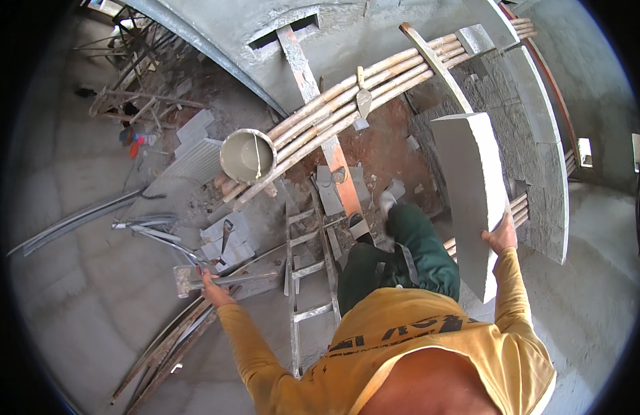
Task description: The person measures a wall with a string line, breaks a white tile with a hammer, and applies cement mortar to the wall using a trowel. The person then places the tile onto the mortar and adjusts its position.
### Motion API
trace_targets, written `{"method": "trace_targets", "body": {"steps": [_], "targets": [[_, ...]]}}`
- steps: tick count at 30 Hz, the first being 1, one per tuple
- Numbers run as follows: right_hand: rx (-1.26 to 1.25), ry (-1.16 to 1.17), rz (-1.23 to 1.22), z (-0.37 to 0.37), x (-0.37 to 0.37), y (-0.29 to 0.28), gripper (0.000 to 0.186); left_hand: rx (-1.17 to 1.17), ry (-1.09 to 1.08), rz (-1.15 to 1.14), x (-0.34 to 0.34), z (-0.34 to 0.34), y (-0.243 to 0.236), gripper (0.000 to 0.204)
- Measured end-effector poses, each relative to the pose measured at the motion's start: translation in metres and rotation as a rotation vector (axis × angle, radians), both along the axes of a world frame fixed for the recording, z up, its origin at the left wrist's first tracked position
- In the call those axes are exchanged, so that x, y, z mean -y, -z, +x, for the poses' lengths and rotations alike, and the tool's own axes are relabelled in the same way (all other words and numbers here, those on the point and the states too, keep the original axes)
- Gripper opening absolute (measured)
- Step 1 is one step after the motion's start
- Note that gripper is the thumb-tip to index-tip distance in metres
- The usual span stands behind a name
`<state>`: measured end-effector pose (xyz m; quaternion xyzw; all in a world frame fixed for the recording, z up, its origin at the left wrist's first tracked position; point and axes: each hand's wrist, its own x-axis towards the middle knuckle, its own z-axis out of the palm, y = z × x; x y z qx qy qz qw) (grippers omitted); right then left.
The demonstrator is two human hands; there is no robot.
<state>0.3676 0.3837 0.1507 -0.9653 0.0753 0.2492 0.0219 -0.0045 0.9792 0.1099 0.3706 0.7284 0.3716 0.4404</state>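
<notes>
My right hand (499,234) is closed on the outer edge of a large pale grey building block (465,187), which stands on its narrow side close to the block wall (541,138). Its far end reaches toward a wooden board lying across the poles. Out to the left, my left hand (215,289) is wrapped round the handle of a hammer (186,281), whose chunky, dusty head points left. A trowel (363,100) lies on the bundle of poles (375,79), and a grey bucket (248,158) with a thin handle stands at the poles' near left end.
Below me a metal ladder (308,273) leans beside my legs. A narrow plank (342,176) runs under the poles from the far wall. On the floor to the left lie white blocks (230,238), metal strips (78,221), long timber pieces (164,346) and rubble.
</notes>
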Motion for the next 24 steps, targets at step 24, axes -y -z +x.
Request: {"method": "trace_targets", "body": {"steps": [24], "targets": [[-0.295, 0.189, 0.04, 0.364, -0.304, 0.08, 0.08, -0.601, 0.87, -0.128, -0.249, 0.423, -0.061, 0.047]]}}
